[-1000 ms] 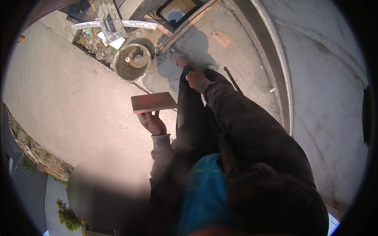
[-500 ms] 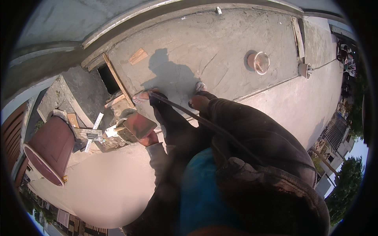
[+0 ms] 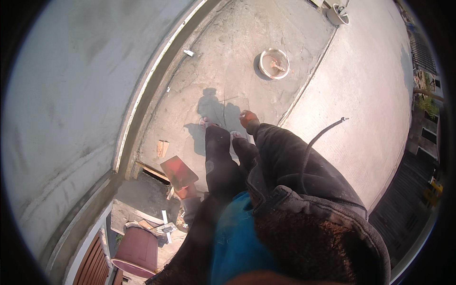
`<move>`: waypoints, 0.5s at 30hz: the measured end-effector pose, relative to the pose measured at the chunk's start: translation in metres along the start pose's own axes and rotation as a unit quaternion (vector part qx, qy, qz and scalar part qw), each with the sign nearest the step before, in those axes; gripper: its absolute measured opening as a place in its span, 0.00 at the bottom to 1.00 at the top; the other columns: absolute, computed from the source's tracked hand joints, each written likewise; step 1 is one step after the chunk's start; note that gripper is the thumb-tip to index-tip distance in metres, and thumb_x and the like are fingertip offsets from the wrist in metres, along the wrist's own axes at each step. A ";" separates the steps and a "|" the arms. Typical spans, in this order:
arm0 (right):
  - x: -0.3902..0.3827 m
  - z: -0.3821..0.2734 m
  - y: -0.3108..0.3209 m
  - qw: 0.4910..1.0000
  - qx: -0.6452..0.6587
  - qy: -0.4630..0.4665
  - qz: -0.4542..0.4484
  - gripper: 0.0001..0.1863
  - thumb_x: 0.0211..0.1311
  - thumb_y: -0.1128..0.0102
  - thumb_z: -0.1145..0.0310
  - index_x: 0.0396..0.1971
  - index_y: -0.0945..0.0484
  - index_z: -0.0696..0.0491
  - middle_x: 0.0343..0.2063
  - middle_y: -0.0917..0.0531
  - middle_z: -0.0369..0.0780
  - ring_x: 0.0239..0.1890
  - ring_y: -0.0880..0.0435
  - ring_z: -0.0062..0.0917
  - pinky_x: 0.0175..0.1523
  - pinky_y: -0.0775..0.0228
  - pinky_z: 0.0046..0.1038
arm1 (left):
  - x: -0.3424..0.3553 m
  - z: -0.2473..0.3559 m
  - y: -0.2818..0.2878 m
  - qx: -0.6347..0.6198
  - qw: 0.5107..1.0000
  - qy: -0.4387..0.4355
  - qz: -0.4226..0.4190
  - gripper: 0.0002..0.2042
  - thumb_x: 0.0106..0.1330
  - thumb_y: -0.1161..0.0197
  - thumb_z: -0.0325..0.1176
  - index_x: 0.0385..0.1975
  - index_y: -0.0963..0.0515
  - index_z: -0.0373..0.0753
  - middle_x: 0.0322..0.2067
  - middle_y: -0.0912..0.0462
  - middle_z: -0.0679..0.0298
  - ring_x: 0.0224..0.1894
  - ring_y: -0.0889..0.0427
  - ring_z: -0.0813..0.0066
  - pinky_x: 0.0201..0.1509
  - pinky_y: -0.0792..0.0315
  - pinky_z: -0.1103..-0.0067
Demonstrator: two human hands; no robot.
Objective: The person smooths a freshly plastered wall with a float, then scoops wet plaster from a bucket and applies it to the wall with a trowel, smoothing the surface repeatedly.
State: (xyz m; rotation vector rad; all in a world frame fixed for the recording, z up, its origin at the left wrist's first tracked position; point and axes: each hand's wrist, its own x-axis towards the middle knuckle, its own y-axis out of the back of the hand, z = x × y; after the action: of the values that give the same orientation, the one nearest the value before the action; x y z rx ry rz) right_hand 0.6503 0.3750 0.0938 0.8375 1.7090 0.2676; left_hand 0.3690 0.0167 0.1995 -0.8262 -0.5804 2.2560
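A flat, reddish rectangular plastering float is in my left hand, low and left of my legs. Its face is turned up, and the hand's grip lies mostly behind it. My right hand reaches out past my right knee, above the grey screeded floor. Its fingers look curled, but whatever they hold is too small to make out. Farther off on the floor stands a round bucket with a brush-like tool in it. A short wood offcut lies beyond the float.
A grey wall with a ledge runs along the left. Near its base, a wood-edged hole opens in the floor. A maroon tub lies on its side at lower left. Another bucket with tools stands far right. A dark strap dangles before me.
My view has swung round, bringing the wall across the left side. The float has come away from the clutter beside the hole. My right hand now shows more fully, farther out.
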 end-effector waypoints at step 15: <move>0.320 0.228 0.120 0.909 0.091 -0.346 0.214 0.44 0.59 0.32 0.44 0.63 0.29 0.66 0.59 0.21 0.58 0.63 0.21 0.46 0.66 0.29 0.42 | 0.126 -0.095 -0.171 0.696 0.644 0.307 0.083 0.17 0.76 0.46 0.38 0.59 0.24 0.38 0.52 0.18 0.54 0.56 0.19 0.58 0.57 0.24 0.66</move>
State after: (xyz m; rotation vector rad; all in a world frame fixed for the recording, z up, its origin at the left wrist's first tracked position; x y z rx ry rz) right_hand 0.8775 0.6147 -0.1506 1.2676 0.8821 0.0817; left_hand 0.4337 0.2400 0.1835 -0.6430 1.4587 1.5983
